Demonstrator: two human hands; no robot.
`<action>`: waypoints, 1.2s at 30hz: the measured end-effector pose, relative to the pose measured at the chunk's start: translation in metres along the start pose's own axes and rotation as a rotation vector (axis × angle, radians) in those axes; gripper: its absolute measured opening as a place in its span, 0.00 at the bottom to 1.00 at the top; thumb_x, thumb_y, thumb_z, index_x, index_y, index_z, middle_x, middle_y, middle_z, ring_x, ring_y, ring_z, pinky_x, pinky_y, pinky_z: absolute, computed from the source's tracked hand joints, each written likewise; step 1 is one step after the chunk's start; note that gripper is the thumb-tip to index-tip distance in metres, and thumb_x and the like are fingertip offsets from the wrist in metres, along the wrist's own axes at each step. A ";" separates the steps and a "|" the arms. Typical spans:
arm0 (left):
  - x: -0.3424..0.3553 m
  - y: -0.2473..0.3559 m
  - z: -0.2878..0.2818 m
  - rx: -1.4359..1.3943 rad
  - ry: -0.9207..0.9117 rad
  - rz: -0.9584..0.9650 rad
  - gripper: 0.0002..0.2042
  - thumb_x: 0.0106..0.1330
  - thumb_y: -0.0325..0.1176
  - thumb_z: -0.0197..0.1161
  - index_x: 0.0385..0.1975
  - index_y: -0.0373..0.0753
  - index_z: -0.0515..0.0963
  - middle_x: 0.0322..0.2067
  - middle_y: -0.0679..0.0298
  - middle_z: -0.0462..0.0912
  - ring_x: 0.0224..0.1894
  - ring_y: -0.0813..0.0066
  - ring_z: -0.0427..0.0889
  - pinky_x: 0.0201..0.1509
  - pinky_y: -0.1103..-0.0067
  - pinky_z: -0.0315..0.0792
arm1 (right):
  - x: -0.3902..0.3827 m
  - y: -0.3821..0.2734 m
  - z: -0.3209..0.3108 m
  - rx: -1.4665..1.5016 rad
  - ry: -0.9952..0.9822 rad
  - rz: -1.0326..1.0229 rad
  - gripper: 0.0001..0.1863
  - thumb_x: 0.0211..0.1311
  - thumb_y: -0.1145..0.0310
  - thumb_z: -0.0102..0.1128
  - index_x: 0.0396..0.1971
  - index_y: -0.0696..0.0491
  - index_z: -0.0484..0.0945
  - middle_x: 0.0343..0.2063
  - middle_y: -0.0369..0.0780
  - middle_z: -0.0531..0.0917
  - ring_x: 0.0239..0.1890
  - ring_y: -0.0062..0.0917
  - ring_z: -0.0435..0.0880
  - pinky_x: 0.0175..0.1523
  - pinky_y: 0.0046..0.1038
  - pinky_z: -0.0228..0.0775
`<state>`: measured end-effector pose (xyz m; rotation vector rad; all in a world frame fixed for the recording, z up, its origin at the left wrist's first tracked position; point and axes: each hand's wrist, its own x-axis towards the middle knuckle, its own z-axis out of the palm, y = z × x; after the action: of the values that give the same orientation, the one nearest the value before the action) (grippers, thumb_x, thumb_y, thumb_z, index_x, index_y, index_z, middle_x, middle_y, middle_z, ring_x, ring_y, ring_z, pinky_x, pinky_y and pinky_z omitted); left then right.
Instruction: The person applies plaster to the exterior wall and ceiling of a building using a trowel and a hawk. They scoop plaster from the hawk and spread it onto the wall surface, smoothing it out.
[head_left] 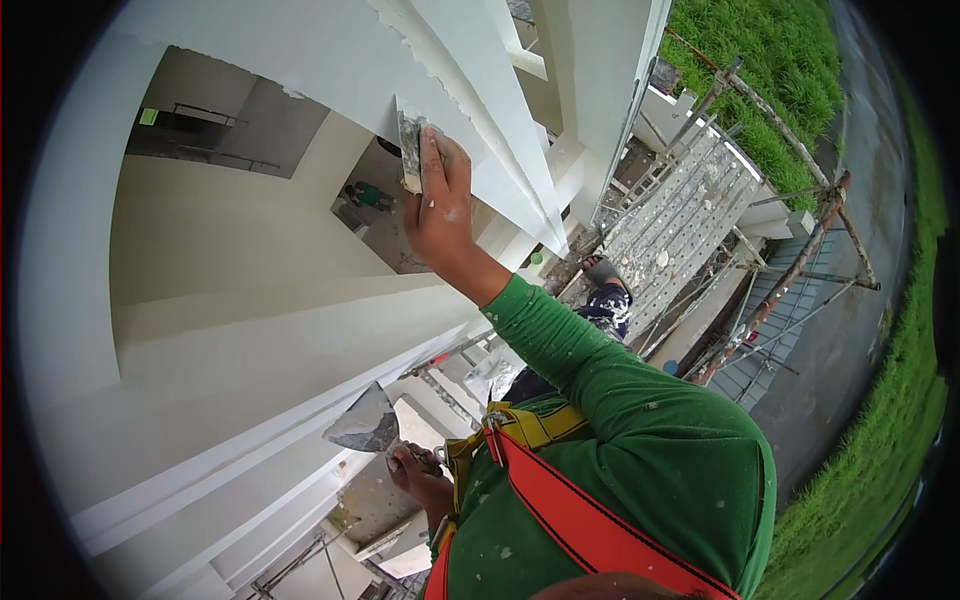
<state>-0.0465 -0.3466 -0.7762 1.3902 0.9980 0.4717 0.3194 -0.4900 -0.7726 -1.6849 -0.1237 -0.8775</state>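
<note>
My right hand [440,195], at the end of a raised green sleeve, grips a flat putty knife [409,135] smeared with grey-white filler. Its blade rests against or very near the edge of the white wall face [450,105] above an opening; exact contact cannot be told. Lower down, close to my body, my left hand [422,480] is closed around the handle of a wide scraper [368,422]. That fan-shaped blade carries grey smears and points up and away from me. A ragged line of white plaster [425,62] runs along the wall near the putty knife.
A scaffold platform [690,225], spattered with plaster, lies at the right beside rusty scaffold pipes [775,280]. My foot [605,272] stands on its near end. Red harness straps [590,500] cross my chest. Far below, through the opening, another person [368,195] in green is visible.
</note>
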 end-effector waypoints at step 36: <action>0.025 -0.005 -0.003 -0.025 -0.038 0.098 0.16 0.73 0.47 0.59 0.32 0.42 0.69 0.22 0.68 0.72 0.17 0.81 0.70 0.17 0.84 0.63 | 0.084 -0.061 0.009 -0.009 0.291 -0.136 0.42 0.44 0.90 0.52 0.67 0.66 0.60 0.58 0.55 0.67 0.58 0.48 0.67 0.64 0.39 0.63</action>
<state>-0.0370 -0.3261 -0.7877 1.4250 0.8933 0.5269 0.3522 -0.4923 -0.6741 -1.5519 -0.0366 -1.2170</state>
